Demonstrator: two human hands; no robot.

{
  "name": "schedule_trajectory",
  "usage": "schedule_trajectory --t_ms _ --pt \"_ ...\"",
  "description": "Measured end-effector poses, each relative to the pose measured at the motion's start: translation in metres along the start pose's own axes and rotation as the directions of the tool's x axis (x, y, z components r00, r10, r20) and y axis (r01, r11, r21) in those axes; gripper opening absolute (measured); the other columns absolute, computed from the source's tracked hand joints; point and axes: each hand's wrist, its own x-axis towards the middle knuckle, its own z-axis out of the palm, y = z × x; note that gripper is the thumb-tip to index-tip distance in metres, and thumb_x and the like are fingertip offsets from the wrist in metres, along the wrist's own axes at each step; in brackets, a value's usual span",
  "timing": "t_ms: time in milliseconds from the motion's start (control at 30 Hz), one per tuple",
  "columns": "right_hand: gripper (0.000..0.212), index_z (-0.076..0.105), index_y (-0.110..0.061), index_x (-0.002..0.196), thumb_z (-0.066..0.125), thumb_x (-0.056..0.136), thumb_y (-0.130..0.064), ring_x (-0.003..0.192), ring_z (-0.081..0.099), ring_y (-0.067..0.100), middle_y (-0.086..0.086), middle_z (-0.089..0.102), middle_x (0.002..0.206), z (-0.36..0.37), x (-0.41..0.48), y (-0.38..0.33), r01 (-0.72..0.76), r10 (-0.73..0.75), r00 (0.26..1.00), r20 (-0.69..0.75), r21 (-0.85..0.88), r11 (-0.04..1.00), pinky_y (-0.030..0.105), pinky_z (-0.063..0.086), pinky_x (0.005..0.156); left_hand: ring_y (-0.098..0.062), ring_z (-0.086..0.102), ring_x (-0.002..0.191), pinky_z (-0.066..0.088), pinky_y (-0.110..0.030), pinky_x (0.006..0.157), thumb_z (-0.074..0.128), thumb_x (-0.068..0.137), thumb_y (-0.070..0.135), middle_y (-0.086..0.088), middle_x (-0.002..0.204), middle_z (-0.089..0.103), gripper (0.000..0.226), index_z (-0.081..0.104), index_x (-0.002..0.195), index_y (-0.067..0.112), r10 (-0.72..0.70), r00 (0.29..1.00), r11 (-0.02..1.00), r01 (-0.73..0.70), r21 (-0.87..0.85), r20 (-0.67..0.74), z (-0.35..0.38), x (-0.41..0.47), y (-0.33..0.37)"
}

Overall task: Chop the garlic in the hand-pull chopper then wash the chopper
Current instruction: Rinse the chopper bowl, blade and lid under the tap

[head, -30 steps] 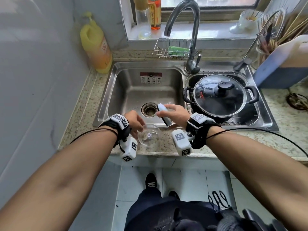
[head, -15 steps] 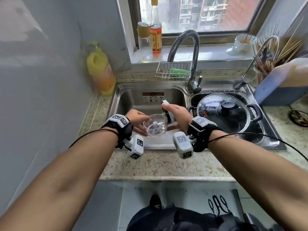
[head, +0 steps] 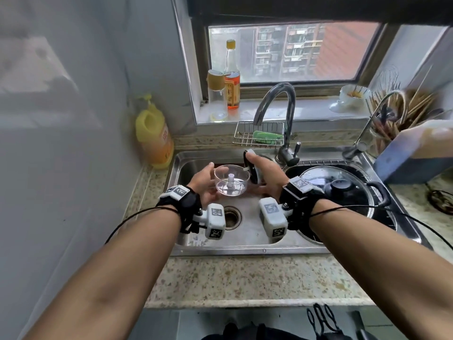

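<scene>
Head view, risks first:
- The left hand (head: 204, 182) holds the chopper bowl (head: 231, 180) from its left side and underneath only. If the bowl is wet, I'd expect it to slip out and drop into the sink (head: 196, 246).
- The right hand (head: 268, 176) pinches the chopper lid (head: 252, 168) on edge, thumb on the upper rim and fingers curled behind. That grip looks thin, and the lid could twist out of it.
- Bowl and lid sit just beside each other, possibly touching, so a knock between them is likely.
- The pot (head: 343, 190) fills the right basin, close to the right wrist. A wide swing would hit its handle.
- The tap (head: 282, 106) spout sits farther back than the bowl. No water is visible, and if it's opened hard I'd expect splash over the counter.

How the chopper looks:
- It is in 2 parts, both held in the air over the left basin, above and beyond the drain (head: 230, 217).
- The bowl is clear plastic, upright, with a white centre post. I see no garlic or blade inside. There may be a film of water at the bottom, but I can't confirm it.
- The lid has a pale rim and a dark face. Its pull handle can't be made out.
</scene>
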Motion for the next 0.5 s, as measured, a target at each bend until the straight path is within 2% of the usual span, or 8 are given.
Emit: schedule_trajectory --t_ms 67,133,167,200,233,300,400,500 --pt "0.073 0.068 -0.021 0.114 0.066 0.062 -0.072 0.108 0.065 0.028 0.007 0.068 0.118 0.003 0.002 -0.002 -0.015 0.015 1.000 0.000 0.032 0.999 0.053 0.051 0.097 -0.016 0.063 0.059 0.046 -0.022 0.051 0.028 0.109 0.038 -0.013 0.099 0.065 0.046 0.065 0.116 0.011 0.008 1.000 0.993 -0.008 -0.117 -0.007 0.003 0.002 0.003" --pt "0.062 0.069 -0.022 0.104 0.072 0.061 -0.067 0.095 0.070 0.026 0.009 0.070 0.111 0.009 0.003 -0.004 -0.049 0.047 0.999 0.019 0.106 0.993 0.051 0.059 0.082 -0.029 0.068 0.085 0.059 -0.036 0.082 0.038 0.107 0.023 -0.022 0.119 0.063 0.035 0.061 0.119 0.001 0.038 0.999 0.976 -0.034 -0.214 0.011 0.007 0.006 0.005" --pt "0.059 0.069 -0.021 0.101 0.074 0.061 -0.064 0.085 0.072 0.023 0.010 0.071 0.105 0.012 0.003 -0.005 -0.061 0.057 0.998 0.031 0.141 0.988 0.047 0.060 0.073 -0.034 0.064 0.096 0.054 -0.045 0.096 0.040 0.104 0.017 -0.025 0.123 0.060 0.032 0.062 0.117 -0.003 0.043 0.998 0.966 -0.032 -0.256 0.035 0.007 0.009 0.006" --pt "0.058 0.068 -0.019 0.100 0.074 0.061 -0.062 0.075 0.072 0.020 0.010 0.072 0.100 0.015 0.003 -0.006 -0.064 0.059 0.998 0.037 0.158 0.985 0.042 0.060 0.066 -0.037 0.064 0.096 0.054 -0.048 0.095 0.040 0.103 0.013 -0.026 0.117 0.062 0.033 0.066 0.107 -0.006 0.044 0.998 0.955 -0.027 -0.294 0.051 0.007 0.011 0.005" --pt "0.057 0.068 -0.018 0.100 0.074 0.062 -0.061 0.068 0.071 0.018 0.010 0.072 0.098 0.022 0.007 -0.008 -0.052 0.048 0.998 0.029 0.155 0.987 0.039 0.059 0.063 -0.039 0.069 0.085 0.059 -0.046 0.082 0.038 0.102 0.013 -0.026 0.106 0.066 0.040 0.071 0.091 -0.007 0.034 0.997 0.944 -0.007 -0.329 0.076 0.001 0.014 0.009" --pt "0.061 0.068 -0.017 0.103 0.071 0.065 -0.064 0.075 0.072 0.019 0.010 0.072 0.103 0.022 0.008 -0.007 -0.031 0.029 0.999 0.021 0.104 0.994 0.040 0.059 0.068 -0.038 0.071 0.060 0.060 -0.043 0.053 0.039 0.100 0.016 -0.027 0.080 0.071 0.050 0.073 0.072 -0.007 -0.009 0.988 0.910 0.072 -0.409 0.155 0.000 0.015 0.007" --pt "0.074 0.069 -0.017 0.115 0.058 0.072 -0.076 0.104 0.066 0.023 0.006 0.070 0.114 0.019 0.009 -0.006 0.037 -0.036 0.999 0.014 -0.091 0.995 0.045 0.051 0.097 -0.037 0.071 0.057 0.060 -0.046 0.051 0.042 0.093 0.018 -0.025 0.074 0.071 0.035 0.066 0.087 -0.007 -0.051 0.968 0.910 0.146 -0.388 0.246 -0.001 0.012 0.007" --pt "0.076 0.066 -0.018 0.121 0.044 0.082 -0.079 0.105 0.063 0.016 0.001 0.068 0.116 0.019 0.008 -0.012 0.100 -0.094 0.995 0.038 -0.236 0.967 0.037 0.046 0.099 -0.036 0.071 0.063 0.060 -0.040 0.058 0.035 0.100 0.024 -0.021 0.079 0.071 0.036 0.058 0.096 -0.003 -0.084 0.970 0.911 0.167 -0.378 0.227 -0.004 0.021 0.008"
